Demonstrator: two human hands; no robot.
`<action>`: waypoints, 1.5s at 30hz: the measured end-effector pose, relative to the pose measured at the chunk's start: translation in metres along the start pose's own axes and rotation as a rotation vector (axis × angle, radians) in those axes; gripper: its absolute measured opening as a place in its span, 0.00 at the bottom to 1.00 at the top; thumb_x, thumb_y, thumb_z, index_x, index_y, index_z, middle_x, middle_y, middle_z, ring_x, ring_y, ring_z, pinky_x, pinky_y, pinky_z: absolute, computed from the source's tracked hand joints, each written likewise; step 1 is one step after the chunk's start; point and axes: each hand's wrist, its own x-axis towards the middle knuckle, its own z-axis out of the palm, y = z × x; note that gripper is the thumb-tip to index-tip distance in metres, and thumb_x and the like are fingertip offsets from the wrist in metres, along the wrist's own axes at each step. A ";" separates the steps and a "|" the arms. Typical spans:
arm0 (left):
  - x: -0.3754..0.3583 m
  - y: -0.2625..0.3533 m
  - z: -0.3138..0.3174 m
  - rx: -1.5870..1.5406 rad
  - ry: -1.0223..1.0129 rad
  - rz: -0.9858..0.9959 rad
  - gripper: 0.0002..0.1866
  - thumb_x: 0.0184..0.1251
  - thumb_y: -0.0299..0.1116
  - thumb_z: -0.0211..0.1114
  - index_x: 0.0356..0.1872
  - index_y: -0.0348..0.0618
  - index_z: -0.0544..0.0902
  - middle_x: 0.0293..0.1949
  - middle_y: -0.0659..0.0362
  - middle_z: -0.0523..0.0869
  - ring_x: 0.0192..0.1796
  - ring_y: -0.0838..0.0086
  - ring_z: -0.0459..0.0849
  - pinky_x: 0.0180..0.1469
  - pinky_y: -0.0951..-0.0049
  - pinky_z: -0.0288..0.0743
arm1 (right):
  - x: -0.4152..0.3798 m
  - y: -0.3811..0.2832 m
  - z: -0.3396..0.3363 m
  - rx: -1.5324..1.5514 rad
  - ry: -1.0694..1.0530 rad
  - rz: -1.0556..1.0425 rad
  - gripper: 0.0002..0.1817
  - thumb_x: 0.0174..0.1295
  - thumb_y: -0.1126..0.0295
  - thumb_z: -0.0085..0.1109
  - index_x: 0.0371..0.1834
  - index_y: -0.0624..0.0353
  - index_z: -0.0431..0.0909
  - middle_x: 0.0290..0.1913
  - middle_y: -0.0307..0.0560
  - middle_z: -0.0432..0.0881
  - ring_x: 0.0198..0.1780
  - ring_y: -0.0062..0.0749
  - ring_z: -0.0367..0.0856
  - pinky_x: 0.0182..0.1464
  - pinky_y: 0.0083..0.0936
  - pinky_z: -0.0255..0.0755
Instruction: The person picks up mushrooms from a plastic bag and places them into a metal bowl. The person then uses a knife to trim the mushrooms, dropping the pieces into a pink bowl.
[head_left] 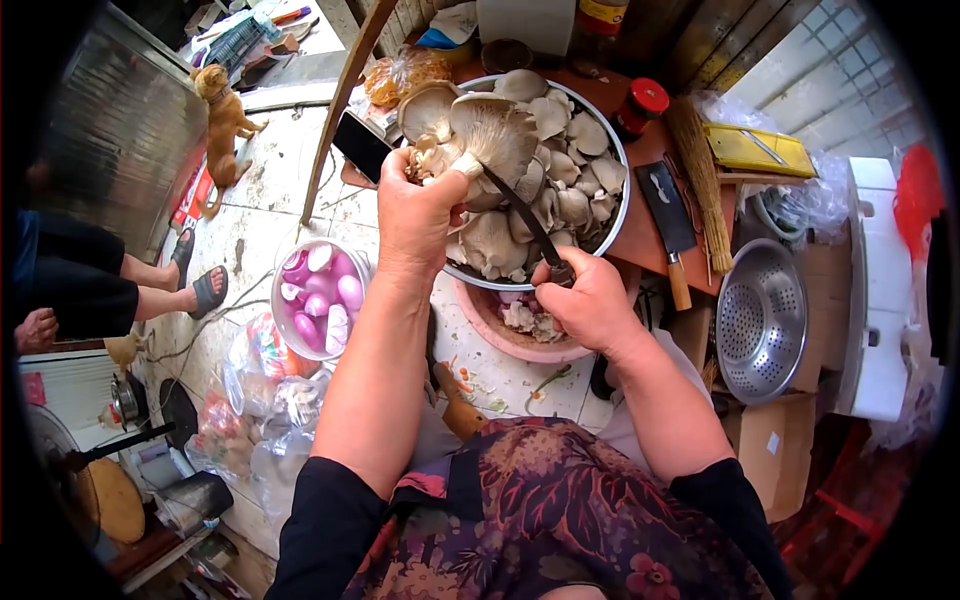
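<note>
My left hand (425, 205) is closed round the stem of an oyster mushroom cluster (490, 130), whose wide caps fan out above the fingers. In my right hand (590, 300) is the handle of a dark, narrow knife (525, 212); its blade slants up and left, with the tip at the mushroom stem. Behind and below both hands stands a large metal basin (622, 190) heaped with grey mushrooms (575, 205). Under its near edge sits a pink tub (510, 345) holding mushroom trimmings (530, 318).
A bucket of peeled purple onions (318, 295) and plastic bags (275, 390) lie left. A cleaver (667, 215), red-lidded jar (645, 105), yellow slicer (758, 150) and colander (762, 320) are right. A cat (225, 125) and a seated person's legs (110, 285) are far left.
</note>
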 end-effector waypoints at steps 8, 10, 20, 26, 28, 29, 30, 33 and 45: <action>0.001 -0.001 0.005 0.022 0.069 0.054 0.22 0.49 0.25 0.65 0.47 0.34 0.71 0.30 0.60 0.79 0.23 0.81 0.75 0.21 0.81 0.70 | 0.006 -0.001 0.002 -0.243 0.133 -0.089 0.12 0.51 0.69 0.57 0.36 0.64 0.80 0.30 0.57 0.83 0.33 0.45 0.84 0.41 0.32 0.76; 0.001 -0.002 0.006 0.013 0.074 0.048 0.21 0.49 0.25 0.64 0.47 0.35 0.71 0.31 0.59 0.79 0.23 0.80 0.76 0.22 0.79 0.70 | 0.007 -0.001 0.004 -0.241 0.156 -0.101 0.12 0.51 0.69 0.57 0.36 0.65 0.80 0.31 0.58 0.84 0.34 0.46 0.84 0.42 0.32 0.76; 0.001 -0.001 0.006 0.002 0.139 0.042 0.20 0.49 0.24 0.62 0.46 0.37 0.72 0.31 0.58 0.80 0.22 0.77 0.76 0.21 0.78 0.69 | 0.014 0.004 -0.003 -0.007 0.221 0.009 0.09 0.52 0.71 0.56 0.34 0.64 0.79 0.26 0.47 0.83 0.27 0.31 0.81 0.34 0.27 0.75; 0.004 0.001 -0.004 0.007 0.133 0.061 0.20 0.50 0.25 0.61 0.49 0.39 0.73 0.33 0.59 0.81 0.23 0.77 0.77 0.23 0.77 0.75 | 0.023 -0.002 -0.032 0.050 0.205 0.093 0.08 0.53 0.72 0.57 0.35 0.63 0.78 0.21 0.38 0.77 0.18 0.21 0.73 0.22 0.22 0.69; 0.007 -0.002 -0.006 -0.028 0.147 0.055 0.21 0.50 0.25 0.60 0.49 0.40 0.73 0.34 0.59 0.81 0.25 0.77 0.79 0.24 0.77 0.76 | 0.029 0.000 -0.036 0.053 0.285 0.105 0.08 0.53 0.71 0.57 0.34 0.62 0.78 0.21 0.38 0.77 0.17 0.22 0.74 0.22 0.22 0.69; 0.008 -0.002 -0.007 -0.067 0.163 0.052 0.21 0.50 0.24 0.60 0.50 0.41 0.73 0.35 0.59 0.81 0.27 0.76 0.80 0.25 0.77 0.78 | 0.033 0.004 -0.039 0.040 0.316 0.084 0.08 0.52 0.71 0.58 0.34 0.62 0.79 0.22 0.39 0.78 0.17 0.22 0.74 0.22 0.23 0.70; 0.009 -0.001 -0.007 -0.067 0.163 0.054 0.21 0.50 0.24 0.60 0.50 0.41 0.73 0.35 0.59 0.81 0.27 0.76 0.80 0.25 0.77 0.78 | 0.033 0.003 -0.040 0.041 0.316 0.082 0.08 0.52 0.71 0.58 0.34 0.62 0.79 0.22 0.39 0.78 0.17 0.22 0.74 0.22 0.23 0.70; 0.009 0.003 -0.008 -0.064 0.174 0.069 0.21 0.50 0.23 0.60 0.50 0.42 0.74 0.36 0.60 0.81 0.30 0.75 0.82 0.26 0.76 0.79 | 0.035 0.004 -0.036 0.003 0.409 -0.050 0.09 0.52 0.71 0.58 0.34 0.63 0.79 0.24 0.43 0.80 0.25 0.25 0.77 0.31 0.26 0.73; 0.011 -0.004 -0.011 -0.477 -0.095 -0.270 0.13 0.54 0.28 0.55 0.42 0.41 0.75 0.33 0.55 0.82 0.30 0.66 0.82 0.30 0.68 0.82 | 0.016 0.004 0.001 -0.207 0.148 -0.293 0.08 0.54 0.70 0.60 0.35 0.62 0.79 0.25 0.51 0.80 0.25 0.32 0.79 0.32 0.28 0.73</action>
